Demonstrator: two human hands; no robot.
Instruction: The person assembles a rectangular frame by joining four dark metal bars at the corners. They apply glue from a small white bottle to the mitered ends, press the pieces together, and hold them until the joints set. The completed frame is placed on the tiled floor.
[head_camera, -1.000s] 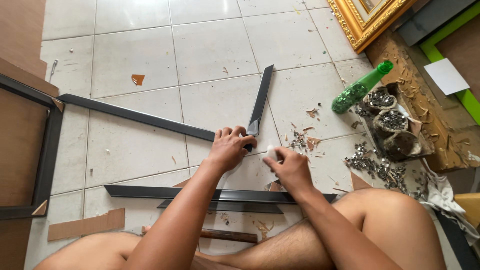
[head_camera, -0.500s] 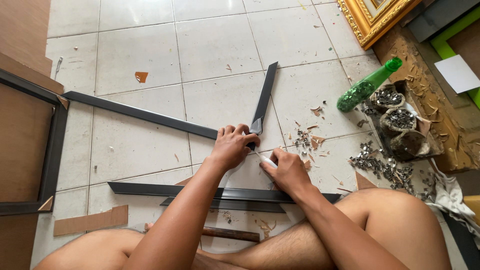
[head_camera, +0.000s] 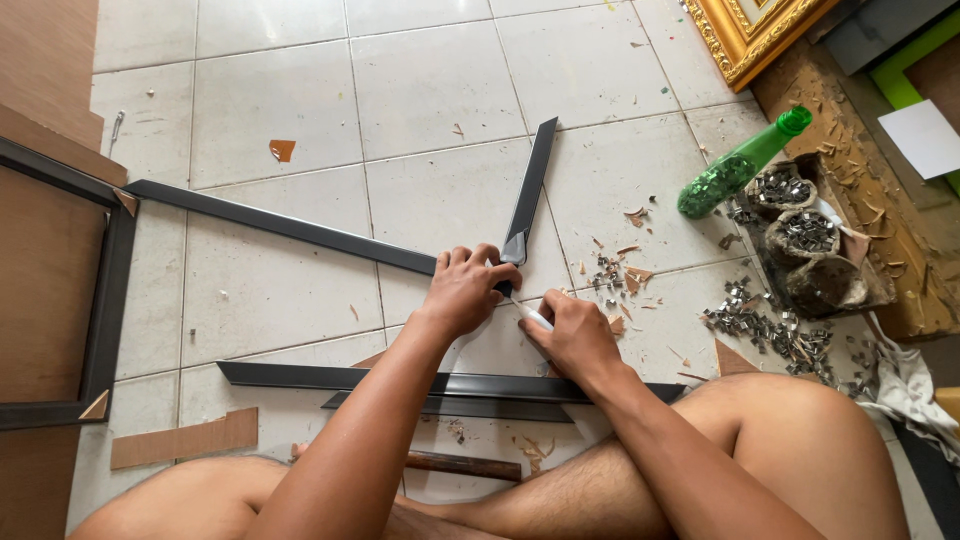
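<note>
White floor tiles (head_camera: 270, 70) lie under me, littered with chips. My left hand (head_camera: 462, 290) presses down on the corner where two black strips (head_camera: 290, 228) meet. My right hand (head_camera: 575, 335) grips a white tool (head_camera: 531, 315) just beside that corner.

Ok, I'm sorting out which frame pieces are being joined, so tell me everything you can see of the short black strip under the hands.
The short black strip is a slim, flat length of dark moulding, matt black, maybe wood or plastic. It lies flat on the white tiled floor, slanting from upper right down towards the person. Its far end is cut at an angle; its near end shows a pale grey mitred face. There the left hand presses on it, where it meets the long black strip. The right hand is close beside, holding a small white tool.
</note>
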